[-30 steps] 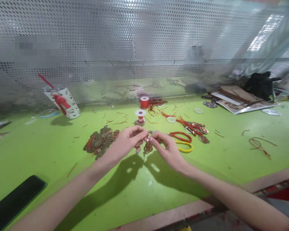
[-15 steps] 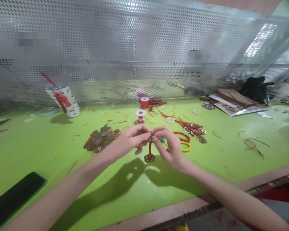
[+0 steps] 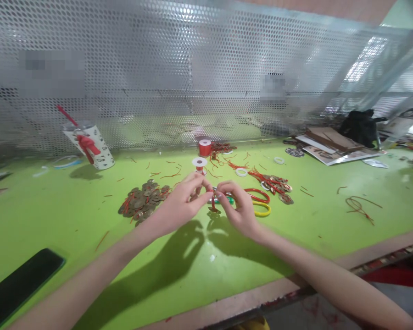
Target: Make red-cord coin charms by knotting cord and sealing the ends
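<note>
**Left hand (image 3: 184,204) and right hand (image 3: 241,211) pinch one red cord (image 3: 213,201) above a green table (image 3: 206,275)**

In the head view, the person's left fingers and right fingers are closed, thumb against forefinger, on the red cord. The fingertips nearly meet. One coin piece (image 3: 214,210) hangs from the cord just below them; its coins are too blurred to count.

One tumbler (image 3: 101,153) leans well to the left of the fingers and beyond them, with one red straw (image 3: 67,115) in it; its walls hide any other contents. Two spools stand beyond the fingertips: a red spool (image 3: 204,147), wound with red cord, and, nearer, a white-flanged spool (image 3: 199,162) with some red on its core.

Just behind the right fingers lie one green tool (image 3: 229,200) and one pair of scissors (image 3: 266,197), with one red and one yellow handle loop. Left of the left fingers is one coin pile (image 3: 142,199); right of and beyond the right fingers is one corded coin bunch (image 3: 277,185). Both hold many coins, overlapping too much to count. Two white rings (image 3: 241,172) show plainly beyond the right fingers.
</note>
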`<state>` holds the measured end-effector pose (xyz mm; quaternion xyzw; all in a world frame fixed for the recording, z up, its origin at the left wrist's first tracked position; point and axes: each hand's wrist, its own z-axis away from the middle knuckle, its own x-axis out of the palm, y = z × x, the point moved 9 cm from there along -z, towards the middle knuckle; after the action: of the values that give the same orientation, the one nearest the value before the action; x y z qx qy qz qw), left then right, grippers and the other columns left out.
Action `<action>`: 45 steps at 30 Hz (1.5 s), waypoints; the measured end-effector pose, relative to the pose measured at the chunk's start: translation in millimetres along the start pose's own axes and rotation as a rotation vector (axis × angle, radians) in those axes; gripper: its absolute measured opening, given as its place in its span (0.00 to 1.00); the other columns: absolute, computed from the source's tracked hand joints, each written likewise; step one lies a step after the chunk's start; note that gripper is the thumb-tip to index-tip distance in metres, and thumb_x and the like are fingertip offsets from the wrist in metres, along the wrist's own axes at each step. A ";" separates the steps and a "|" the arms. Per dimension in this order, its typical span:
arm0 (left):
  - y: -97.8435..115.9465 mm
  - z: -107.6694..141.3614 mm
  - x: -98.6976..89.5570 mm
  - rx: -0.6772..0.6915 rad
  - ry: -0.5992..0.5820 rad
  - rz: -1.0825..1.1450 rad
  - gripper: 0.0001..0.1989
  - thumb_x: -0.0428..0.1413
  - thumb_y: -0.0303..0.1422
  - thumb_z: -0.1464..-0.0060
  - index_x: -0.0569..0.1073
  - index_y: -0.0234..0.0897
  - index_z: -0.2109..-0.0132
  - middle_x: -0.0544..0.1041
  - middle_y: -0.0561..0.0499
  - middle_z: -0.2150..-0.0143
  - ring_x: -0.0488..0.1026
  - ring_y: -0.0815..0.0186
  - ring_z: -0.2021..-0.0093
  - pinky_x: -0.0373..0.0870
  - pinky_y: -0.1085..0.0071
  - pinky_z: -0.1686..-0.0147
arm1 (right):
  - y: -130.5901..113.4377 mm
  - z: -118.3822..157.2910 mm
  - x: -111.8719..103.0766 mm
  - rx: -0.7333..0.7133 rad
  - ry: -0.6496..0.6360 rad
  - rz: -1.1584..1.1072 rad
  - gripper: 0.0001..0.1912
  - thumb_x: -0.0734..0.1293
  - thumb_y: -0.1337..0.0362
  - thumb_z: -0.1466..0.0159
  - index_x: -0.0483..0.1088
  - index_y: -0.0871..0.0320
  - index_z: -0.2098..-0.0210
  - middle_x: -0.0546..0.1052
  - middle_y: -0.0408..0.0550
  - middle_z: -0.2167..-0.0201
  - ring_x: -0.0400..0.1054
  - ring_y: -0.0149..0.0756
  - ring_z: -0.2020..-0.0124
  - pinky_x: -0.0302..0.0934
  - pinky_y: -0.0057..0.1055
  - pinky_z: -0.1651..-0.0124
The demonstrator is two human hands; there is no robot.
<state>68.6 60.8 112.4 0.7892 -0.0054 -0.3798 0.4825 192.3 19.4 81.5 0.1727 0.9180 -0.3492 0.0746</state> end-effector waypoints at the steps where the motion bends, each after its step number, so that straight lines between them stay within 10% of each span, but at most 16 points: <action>1: 6.0 1.2 -1.6 0.068 0.020 -0.058 0.05 0.53 0.33 0.36 0.72 0.38 0.61 0.71 0.49 0.59 0.68 0.63 0.62 0.65 0.65 0.61 | -1.2 -0.4 -1.0 -0.009 0.007 -0.005 0.02 0.64 0.67 0.29 0.68 0.55 0.61 0.75 0.46 0.64 0.70 0.35 0.63 0.65 0.35 0.58; 5: 27.2 9.6 -6.1 0.321 0.133 -0.194 0.03 0.53 0.28 0.36 0.72 0.37 0.58 0.74 0.49 0.59 0.71 0.62 0.56 0.67 0.64 0.54 | -4.2 -1.1 -6.8 -0.020 0.062 -0.028 0.02 0.64 0.67 0.29 0.69 0.54 0.60 0.75 0.46 0.64 0.71 0.36 0.62 0.66 0.35 0.58; 11: 27.4 11.4 -7.4 0.289 0.185 -0.109 0.03 0.55 0.27 0.36 0.74 0.38 0.58 0.79 0.52 0.63 0.75 0.67 0.65 0.70 0.71 0.63 | 1.0 2.3 -9.8 0.022 0.094 -0.021 0.03 0.64 0.64 0.29 0.70 0.54 0.58 0.78 0.47 0.63 0.74 0.36 0.62 0.68 0.36 0.58; 25: 29.7 18.1 -1.7 0.641 0.198 -0.225 0.05 0.55 0.24 0.36 0.73 0.37 0.57 0.77 0.47 0.61 0.75 0.64 0.58 0.73 0.67 0.57 | 33.8 9.1 29.2 0.641 -0.014 -0.715 0.16 0.72 0.51 0.36 0.71 0.57 0.67 0.69 0.39 0.78 0.62 0.28 0.77 0.57 0.27 0.72; 39: 23.1 23.2 -2.9 0.603 0.355 -0.232 0.05 0.58 0.25 0.38 0.75 0.39 0.57 0.76 0.45 0.52 0.75 0.62 0.52 0.75 0.65 0.57 | 50.4 23.1 38.8 0.835 0.069 -0.854 0.18 0.78 0.52 0.46 0.72 0.56 0.66 0.69 0.40 0.72 0.60 0.28 0.74 0.58 0.28 0.71; 45: 19.0 20.9 1.8 0.545 0.306 -0.200 0.06 0.58 0.23 0.38 0.75 0.38 0.57 0.80 0.47 0.56 0.77 0.62 0.54 0.74 0.61 0.53 | 45.6 20.8 48.2 0.905 -0.012 -0.954 0.20 0.79 0.52 0.47 0.69 0.57 0.72 0.61 0.35 0.79 0.47 0.25 0.80 0.43 0.26 0.77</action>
<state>64.0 34.1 120.8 0.9339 0.0435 -0.2867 0.2089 164.6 50.1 25.6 -0.2410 0.6560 -0.6963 -0.1634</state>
